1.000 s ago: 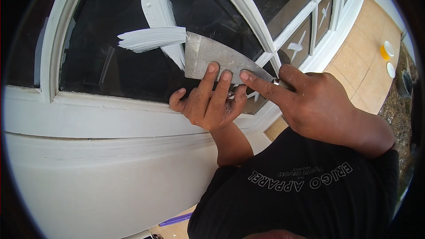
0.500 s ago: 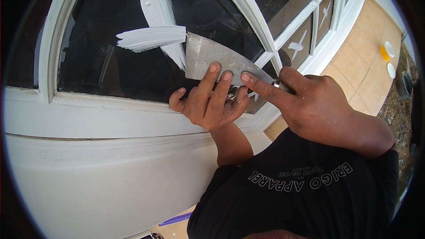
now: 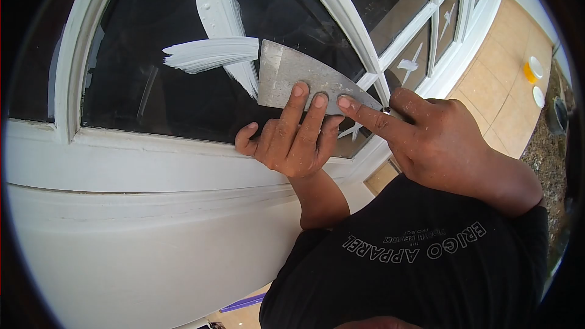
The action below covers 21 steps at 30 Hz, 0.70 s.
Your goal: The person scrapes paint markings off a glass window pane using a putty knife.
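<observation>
A broad metal scraper (image 3: 286, 73) lies flat near the dark glass pane (image 3: 164, 100), its wide edge beside the right end of a crossed pair of white paint strokes (image 3: 213, 52). My right hand (image 3: 426, 134) is wrapped round the scraper's handle end, with the index finger stretched along the blade. Two fingertips of my left hand (image 3: 292, 140) rest on the blade's lower part; its fingers are apart, and the little finger is at the lower window frame. The handle is mostly hidden by my right hand.
White window frame (image 3: 152, 158) surrounds the panes. More panes at the upper right bear small white paint crosses (image 3: 408, 65). On the tiled floor (image 3: 487, 91) at the right are a yellow-and-white container (image 3: 534, 69) and a white lid (image 3: 538, 97). Something purple (image 3: 244, 303) lies at the bottom.
Both hands and the scraper appear very slightly further right in the view. A small gap now shows between the blade's edge and the horizontal paint stroke.
</observation>
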Tool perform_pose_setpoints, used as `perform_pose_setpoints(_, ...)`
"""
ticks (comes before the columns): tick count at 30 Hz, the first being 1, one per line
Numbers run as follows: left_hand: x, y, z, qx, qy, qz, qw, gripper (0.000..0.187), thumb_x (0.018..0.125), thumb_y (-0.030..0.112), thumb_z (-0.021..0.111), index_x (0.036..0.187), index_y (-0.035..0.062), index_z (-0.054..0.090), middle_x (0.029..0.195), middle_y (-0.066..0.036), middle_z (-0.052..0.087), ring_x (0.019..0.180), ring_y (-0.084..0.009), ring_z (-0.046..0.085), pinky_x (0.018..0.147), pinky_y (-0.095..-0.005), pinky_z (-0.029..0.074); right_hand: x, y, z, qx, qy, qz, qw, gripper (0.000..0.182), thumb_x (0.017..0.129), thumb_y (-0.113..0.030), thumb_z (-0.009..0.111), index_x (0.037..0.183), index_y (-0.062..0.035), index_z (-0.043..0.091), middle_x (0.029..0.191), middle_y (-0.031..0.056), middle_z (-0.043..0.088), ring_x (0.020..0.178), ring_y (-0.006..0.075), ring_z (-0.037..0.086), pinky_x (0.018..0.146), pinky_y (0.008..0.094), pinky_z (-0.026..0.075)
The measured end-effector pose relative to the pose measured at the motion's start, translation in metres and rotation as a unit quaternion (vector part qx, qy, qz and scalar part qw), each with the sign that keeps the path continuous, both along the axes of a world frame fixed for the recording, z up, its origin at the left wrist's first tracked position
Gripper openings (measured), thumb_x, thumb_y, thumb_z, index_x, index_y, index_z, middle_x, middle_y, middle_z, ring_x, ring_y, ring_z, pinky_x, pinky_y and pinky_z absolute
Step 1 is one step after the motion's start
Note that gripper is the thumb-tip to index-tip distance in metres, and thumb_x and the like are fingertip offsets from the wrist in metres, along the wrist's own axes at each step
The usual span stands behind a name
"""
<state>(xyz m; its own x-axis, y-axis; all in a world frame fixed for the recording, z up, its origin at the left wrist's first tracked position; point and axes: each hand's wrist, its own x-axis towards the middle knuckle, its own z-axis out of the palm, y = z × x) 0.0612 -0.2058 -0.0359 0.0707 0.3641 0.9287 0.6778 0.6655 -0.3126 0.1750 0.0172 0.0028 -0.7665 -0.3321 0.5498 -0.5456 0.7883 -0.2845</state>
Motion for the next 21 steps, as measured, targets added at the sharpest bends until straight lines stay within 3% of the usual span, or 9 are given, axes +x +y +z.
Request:
perform_pose_setpoints(10,0.003,0.002,0.0,0.001,-0.025,0.034,0.999,0.029,0.087,0.053,0.071,0.102,0.0297,0.08,0.112,0.009,0.077,0.055,-0.0062,0.045,0.105,-0.0328,0.026,-0.003,0.005,-0.006,-0.013,0.019,-0.007,1.0,0.071,0.081,-0.003,0.068,0.147,-0.0234,0.055,0.082,0.0083,0.058,0.054,0.0204,0.06,0.047,0.0331,0.052)
perform_pose_setpoints(12,0.002,0.003,0.001,-0.025,-0.004,0.071,0.997,0.032,0.084,0.059,0.072,0.099,0.0318,0.08,0.109,0.012,0.077,0.057,-0.0056,0.043,0.106,-0.0331,0.025,-0.003,0.012,-0.011,-0.001,-0.001,-0.018,1.0,0.069,0.081,-0.007,0.067,0.147,-0.0248,0.054,0.091,0.0083,0.064,0.057,0.0194,0.065,0.049,0.0322,0.054)
perform_pose_setpoints(15,0.005,0.007,0.004,-0.044,-0.001,0.086,0.995,0.036,0.077,0.059,0.077,0.092,0.0271,0.079,0.103,0.007,0.079,0.061,-0.0036,0.052,0.106,-0.0312,0.026,-0.005,0.019,-0.023,0.019,-0.028,-0.03,0.999,0.069,0.082,-0.008,0.066,0.148,-0.0268,0.054,0.093,0.0095,0.065,0.058,0.0199,0.066,0.049,0.0325,0.054)
perform_pose_setpoints(18,0.003,0.007,0.003,-0.038,0.004,0.075,0.996,0.036,0.074,0.061,0.08,0.089,0.0286,0.078,0.1,0.009,0.079,0.062,-0.0035,0.052,0.106,-0.0314,0.026,-0.005,0.018,-0.03,0.008,-0.037,-0.032,0.999,0.07,0.081,-0.008,0.067,0.148,-0.0278,0.054,0.092,0.009,0.064,0.058,0.0203,0.066,0.049,0.0323,0.054)
perform_pose_setpoints(21,-0.001,0.004,0.005,-0.039,0.034,0.052,0.997,0.034,0.076,0.058,0.08,0.09,0.0271,0.078,0.101,0.007,0.079,0.062,-0.0041,0.052,0.105,-0.0322,0.028,-0.007,0.013,-0.022,-0.002,-0.007,-0.019,1.0,0.072,0.081,-0.008,0.067,0.148,-0.0277,0.053,0.092,0.0081,0.063,0.057,0.0196,0.066,0.049,0.0323,0.054)
